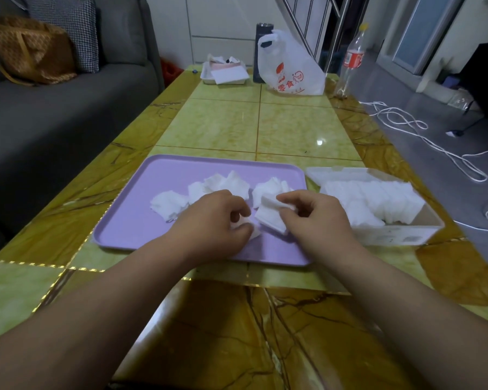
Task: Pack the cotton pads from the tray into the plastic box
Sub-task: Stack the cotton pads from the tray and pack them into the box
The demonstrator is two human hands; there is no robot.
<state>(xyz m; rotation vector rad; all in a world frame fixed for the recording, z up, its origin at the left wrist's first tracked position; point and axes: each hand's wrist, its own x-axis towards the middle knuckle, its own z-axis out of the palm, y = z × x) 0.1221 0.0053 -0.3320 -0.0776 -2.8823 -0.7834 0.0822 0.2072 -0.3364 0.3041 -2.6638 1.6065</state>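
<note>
Left arm: forearm comes in over the near left corner of the counter [293, 128]; left hand [212, 218] palm down over the near half of the purple tray [130, 229].
Left fingers [237, 211]: curled in, thumb and fingertips pinching a single pad [247, 228] that lies on the tray floor.
Right arm: forearm enters across the near edge, angled inward; right hand [316, 218] raised just above the tray's right end.
Right fingers [289, 197]: bent, nearly closed, thumb and fingertips nipping a small stack of pads [271, 218].
Cotton pads [223, 185]: loose white heaps across the middle of the tray, just beyond both hands.
Plastic box [400, 235]: white, open, just beside the tray's right end, near the counter's right edge; packed rows of pads [378, 198] stand inside it.
Writing: white carrier bag [290, 68] at the far end has red print with the characters 零食; smaller text unreadable.
Bottle [352, 57]: clear, yellow cap, red label, far right corner; label text too blurred to read.
Box label: small print on the near wall, not legible.
</note>
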